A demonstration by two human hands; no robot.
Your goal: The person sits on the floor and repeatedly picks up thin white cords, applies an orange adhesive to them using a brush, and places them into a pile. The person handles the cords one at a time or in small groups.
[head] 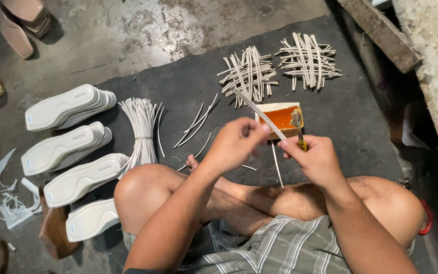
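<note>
From the head camera, looking down over bare crossed knees: the left hand [234, 144] pinches one end of a thin white strip [259, 114], fingers closed on it near the low end. The right hand [318, 160] is clenched around a small brush [297, 127] with a yellowish handle, its bristles loaded with amber glue and hanging just over the open glue tin [280, 117]. The same hand's fingertips seem to steady the strip's lower end, though I can't tell for sure.

The strip sits in the air between the hands and the tin. Its long axis runs on a diagonal — low end at the hands, far end pointing up and to the left, toward the crossed bundles of finished strips [249, 73] on the dark mat [361, 116].

What might go wrong, to my eye: the brush looks heavy with glue, so a drip could land on the mat or a knee; and the strip is slender and held at one end only, so it could sag or twist and take glue unevenly.

Off to the left lie stacks of white insoles [67, 106] and a tied bundle of uncut strips [142, 127].
</note>
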